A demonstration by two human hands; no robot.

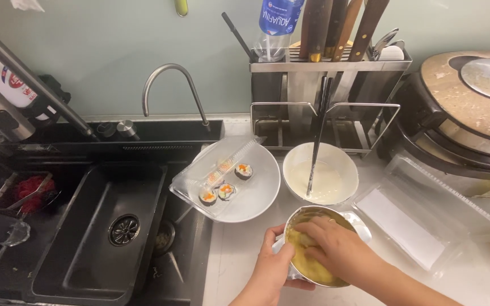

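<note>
Gripping the metal bowl point(319, 272) rim, left hand point(276, 263); right hand point(336, 246) grip clutches food inside.

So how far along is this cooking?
Done: white batter sits mixed in the white bowl with chopsticks. In hand: the right hand works something in the crumb-filled metal bowl, steadied by the left hand. Left: four sushi rolls wait uncoated.

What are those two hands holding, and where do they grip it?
The left hand grips the metal bowl by its near-left rim and side. The right hand reaches inside, fingers on the yellow food; whether it grasps any cannot be told.
</note>
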